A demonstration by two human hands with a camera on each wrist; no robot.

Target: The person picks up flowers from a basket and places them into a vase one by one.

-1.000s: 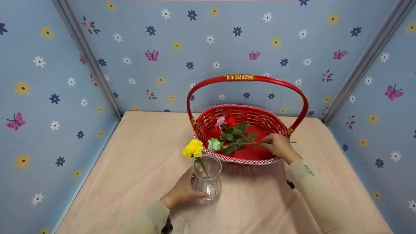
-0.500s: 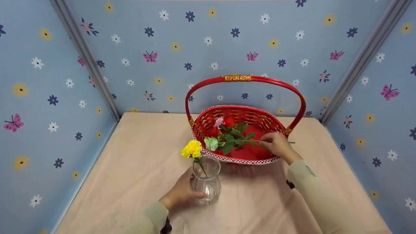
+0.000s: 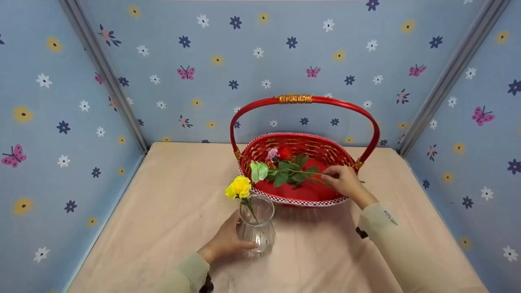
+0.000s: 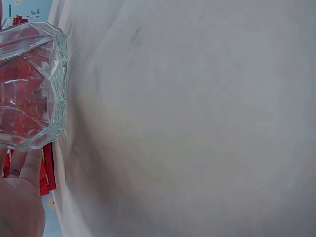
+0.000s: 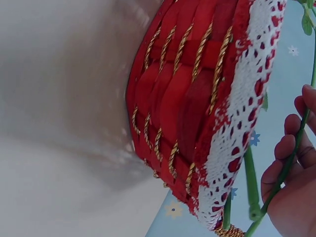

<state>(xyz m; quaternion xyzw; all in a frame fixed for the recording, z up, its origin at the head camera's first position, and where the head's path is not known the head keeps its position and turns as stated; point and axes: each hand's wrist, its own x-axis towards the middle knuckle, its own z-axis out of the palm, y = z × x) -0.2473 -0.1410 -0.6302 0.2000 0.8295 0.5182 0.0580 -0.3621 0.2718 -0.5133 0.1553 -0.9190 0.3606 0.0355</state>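
Observation:
My left hand (image 3: 228, 240) curls round the lower side of a clear glass vase (image 3: 257, 228), thumb across its front. A yellow carnation (image 3: 238, 187) leans out over the vase's left rim, its stem inside the glass. Over the red basket, my right hand (image 3: 345, 181) pinches the green stem of a pale green rose (image 3: 259, 171), whose head points left above the basket's near-left rim. In the right wrist view the stem (image 5: 298, 138) runs across the palm under curled fingers. The left wrist view shows the vase's faceted base (image 4: 54, 89) beside the hand.
The red woven basket (image 3: 301, 202) with lace trim stands behind the vase, its tall handle (image 3: 346, 104) arching up. A pink flower (image 3: 272, 153) and a red flower (image 3: 285, 153) lie in it. Patterned blue walls (image 3: 203, 81) enclose the cloth-covered table (image 3: 175, 195).
The pale green rose has risen from among the other flowers and shifted left with my right hand. My left hand still holds the vase in place. The head view has tilted slightly.

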